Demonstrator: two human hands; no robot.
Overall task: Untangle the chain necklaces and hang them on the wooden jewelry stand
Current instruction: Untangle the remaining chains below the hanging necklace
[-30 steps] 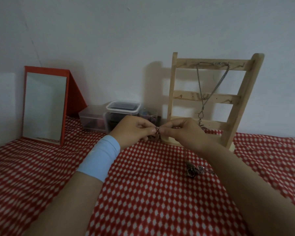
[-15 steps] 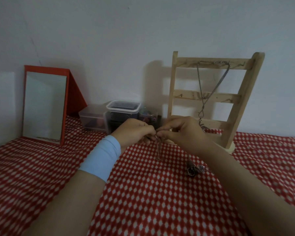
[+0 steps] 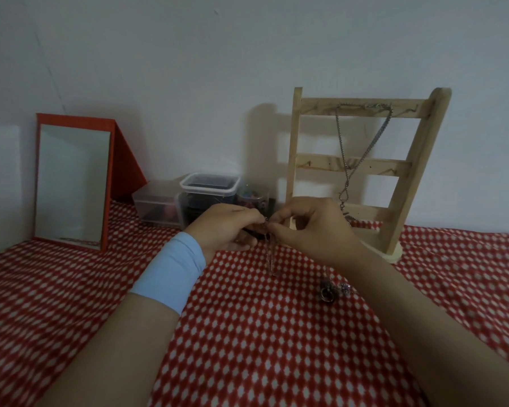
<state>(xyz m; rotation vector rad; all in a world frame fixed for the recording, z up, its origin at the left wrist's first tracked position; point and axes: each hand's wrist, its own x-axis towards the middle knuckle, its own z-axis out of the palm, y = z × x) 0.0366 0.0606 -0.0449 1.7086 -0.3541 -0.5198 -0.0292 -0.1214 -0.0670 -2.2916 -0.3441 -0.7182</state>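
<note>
Left hand [image 3: 224, 227], right hand [image 3: 315, 227]: each grip pinches thin fine-linked chain necklace [image 3: 269, 257], loop dangling onto red dotted cloth [image 3: 247, 333]. Silver chain [image 3: 340, 148] hangs from wooden jewelry stand [image 3: 400, 177] top rung.

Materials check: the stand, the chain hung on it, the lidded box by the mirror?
Jewelry stand: bare pale wood, matte, with visible grain and knots. Hung chain: looks like metal, silvery-grey links with small glints; alloy unclear. Lidded box: clear plastic, with see-through walls showing dark contents and a whitish lid rim.
</note>
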